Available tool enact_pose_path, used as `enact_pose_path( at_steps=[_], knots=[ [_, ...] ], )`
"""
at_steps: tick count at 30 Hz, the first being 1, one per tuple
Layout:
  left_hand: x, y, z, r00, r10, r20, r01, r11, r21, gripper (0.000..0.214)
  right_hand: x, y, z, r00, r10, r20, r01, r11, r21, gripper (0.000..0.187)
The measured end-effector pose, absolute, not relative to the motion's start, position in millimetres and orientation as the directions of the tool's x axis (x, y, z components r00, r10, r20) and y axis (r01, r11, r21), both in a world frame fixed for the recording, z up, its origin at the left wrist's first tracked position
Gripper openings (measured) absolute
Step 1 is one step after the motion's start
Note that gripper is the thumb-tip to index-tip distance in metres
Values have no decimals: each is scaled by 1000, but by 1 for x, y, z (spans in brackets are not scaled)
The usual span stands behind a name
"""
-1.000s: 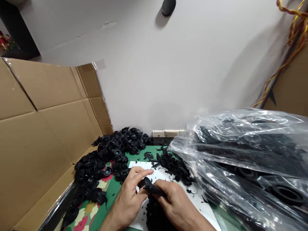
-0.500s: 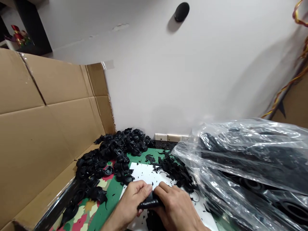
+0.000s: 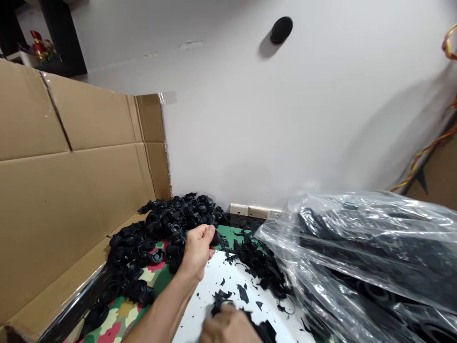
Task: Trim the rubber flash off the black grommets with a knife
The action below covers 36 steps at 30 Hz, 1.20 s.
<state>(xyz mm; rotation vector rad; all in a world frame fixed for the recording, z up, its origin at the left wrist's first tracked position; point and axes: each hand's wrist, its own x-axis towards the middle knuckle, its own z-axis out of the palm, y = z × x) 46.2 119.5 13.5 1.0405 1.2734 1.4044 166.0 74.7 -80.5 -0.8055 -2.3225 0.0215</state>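
A: ok so compared with half a second ago, the hands have split up. The left hand (image 3: 195,251) went forward toward the pile (image 3: 178,214), and the right hand (image 3: 232,327) dropped to the bottom edge of the view. Before, they were close together over the sheet (image 3: 210,276).

B: Is the left one holding anything?

A: Yep, a black part (image 3: 215,237), pinched between thumb and fingers, so that grip is closed on it. Most of it's covered, so I can't really make out the shape. It's up off the surface as far as I can see, just right of the pile, about where the far edge of the sheet meets the green mat (image 3: 231,233).

B: And the right?

A: Motion blur, sorry. Can't tell if that grip is wide or narrow, or whether it's got hold of something. It's low over the near end of the sheet, with a dark clump (image 3: 267,329) just beside it.

B: What else is around?

A: Black scraps (image 3: 262,267) bunched along the right side of the sheet, plus flakes scattered over the white. Some of the pile sits on a camo patch (image 3: 116,319) on the left, next to a cardboard box (image 3: 110,176). On the right there's a big clear bag (image 3: 374,209) with black stuff inside, and sockets (image 3: 238,209) low on the wall (image 3: 232,119) behind.
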Motion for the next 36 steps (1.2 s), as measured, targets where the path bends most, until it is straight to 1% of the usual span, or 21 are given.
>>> enact_pose_path(
  at_steps=[2, 3, 4, 5, 6, 7, 8, 10, 12, 13, 16, 17, 19, 21, 22, 25, 27, 29, 33, 34, 36],
  knots=[
    [40, 118, 16, -156, 986, -60, -169, 33, 985, 43, 165, 79, -81, -622, 499, 604, 516, 841, -164, 7],
    [37, 113, 16, -134, 987, -90, -202, 62, 977, 45, 168, 82, -77, -625, 488, 610, 523, 841, -137, 11],
    [33, 108, 14, -114, 987, -115, -235, 86, 968, 47, 172, 85, -71, -609, 498, 618, 548, 827, -126, 21],
    [30, 101, 11, -99, 986, -132, -264, 101, 959, 48, 178, 88, -63, -576, 516, 634, 585, 802, -122, 23],
    [27, 95, 7, -83, 986, -144, -290, 115, 950, 49, 185, 90, -54, -535, 574, 620, 657, 744, -122, 22],
    [24, 90, 3, -69, 986, -154, -313, 125, 941, 50, 192, 92, -45, -527, 630, 571, 697, 705, -134, 22],
    [23, 85, -1, -57, 985, -165, -333, 137, 933, 50, 199, 94, -37, -492, 682, 541, 736, 658, -160, 24],
    [22, 79, -8, -38, 981, -189, -364, 163, 917, 49, 210, 98, -27, -413, 782, 466, 783, 566, -256, 27],
    [24, 76, -13, -24, 977, -211, -385, 186, 904, 47, 218, 101, -25, -347, 837, 424, 776, 510, -371, 20],
    [26, 74, -15, -20, 975, -222, -393, 197, 898, 47, 220, 102, -26, -322, 846, 426, 757, 500, -421, 18],
    [30, 72, -18, -17, 969, -247, -418, 218, 882, 42, 223, 102, -33, -259, 819, 513, 666, 536, -519, 40],
    [32, 71, -19, -15, 968, -250, -427, 220, 877, 41, 221, 100, -35, -254, 798, 547, 629, 566, -533, 40],
    [35, 70, -21, 0, 968, -250, -436, 225, 871, 39, 216, 94, -37, -285, 746, 602, 550, 642, -534, 32],
    [39, 70, -23, 22, 971, -238, -430, 225, 874, 39, 206, 88, -40, -313, 680, 663, 505, 710, -491, 25],
    [41, 70, -24, 30, 974, -226, -431, 217, 876, 38, 201, 86, -42, -297, 640, 709, 512, 733, -448, 24],
    [47, 69, -25, 17, 983, -181, -466, 168, 869, 38, 186, 84, -48, -263, 515, 816, 614, 741, -270, 27],
    [50, 68, -25, -2, 985, -174, -487, 151, 860, 38, 181, 85, -52, -243, 468, 850, 672, 713, -200, 28],
    [51, 67, -27, -13, 982, -191, -495, 160, 854, 39, 178, 86, -55, -220, 473, 853, 676, 704, -216, 28],
    [48, 65, -33, -1, 976, -216, -496, 187, 848, 40, 178, 86, -56, -216, 562, 798, 603, 720, -343, 25],
    [48, 64, -34, 7, 977, -212, -493, 188, 850, 41, 179, 85, -55, -222, 566, 794, 601, 721, -345, 25],
    [47, 63, -35, 37, 979, -201, -497, 193, 846, 39, 179, 83, -50, -237, 530, 814, 631, 722, -286, 27]
  ],
)
